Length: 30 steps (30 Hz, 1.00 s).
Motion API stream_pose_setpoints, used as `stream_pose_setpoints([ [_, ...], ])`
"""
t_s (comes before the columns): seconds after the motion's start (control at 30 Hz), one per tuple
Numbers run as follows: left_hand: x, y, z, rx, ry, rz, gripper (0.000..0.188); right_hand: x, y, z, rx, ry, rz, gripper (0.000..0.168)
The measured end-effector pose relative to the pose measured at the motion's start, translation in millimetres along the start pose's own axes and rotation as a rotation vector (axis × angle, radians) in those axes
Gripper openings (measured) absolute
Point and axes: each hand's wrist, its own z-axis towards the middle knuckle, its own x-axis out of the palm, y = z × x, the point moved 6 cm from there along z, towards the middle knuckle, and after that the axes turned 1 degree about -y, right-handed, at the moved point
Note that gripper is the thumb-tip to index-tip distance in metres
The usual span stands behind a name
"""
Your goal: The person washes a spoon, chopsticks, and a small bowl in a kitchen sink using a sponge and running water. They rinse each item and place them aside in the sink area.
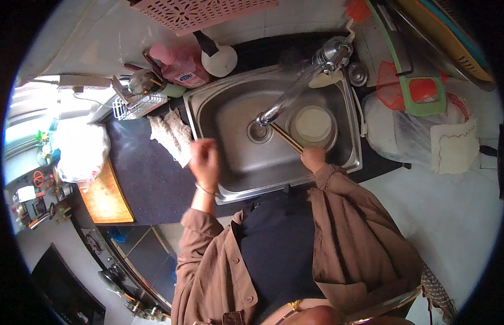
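My right hand [313, 159] is closed around the lower end of a bundle of chopsticks [287, 138] over the stainless steel sink [235, 162]. Their far ends lie just under the spout of the chrome faucet [292, 95], close to the drain strainer [260, 132]. Beside that hand, a round metal bowl [334, 138] with a pale round dish or liquid inside rests in the sink. My left hand [204, 156], blurred, is above the sink's left rim, near a crumpled light cloth [172, 132] on the dark counter. Whether it holds anything cannot be told.
Behind the sink stand a pink pump bottle [185, 67] and a white round item with a black handle [219, 61]. A wire rack [140, 106] and a wooden cutting board [105, 195] are at left. Plastic-covered things and a green-handled item [424, 97] are at right.
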Motion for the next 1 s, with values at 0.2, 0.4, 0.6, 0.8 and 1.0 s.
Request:
stream_pose_setpoints([
  [0.2, 83, 45, -88, -0.408, 0.353, -0.226, 0.010, -1, -13, 4, 0.022, 0.184, -0.025, 0.013],
  [0.4, 125, 67, -115, -0.529, 0.727, -0.143, 0.018, -14, -7, 12, -0.080, 0.257, 0.001, 0.018],
  [0.6, 151, 68, -126, -0.778, 0.852, -0.252, 0.023, -28, 5, 11, -0.135, 0.333, 0.053, 0.025],
  [0.8, 178, 60, -142, -1.230, 0.847, -0.632, 0.054, -72, 56, 14, -0.085, 0.423, 0.261, 0.029],
  [1.0, 221, 83, -139, -1.325, 0.621, -1.062, 0.035, -61, 103, 26, -0.022, 0.527, 0.499, 0.037],
])
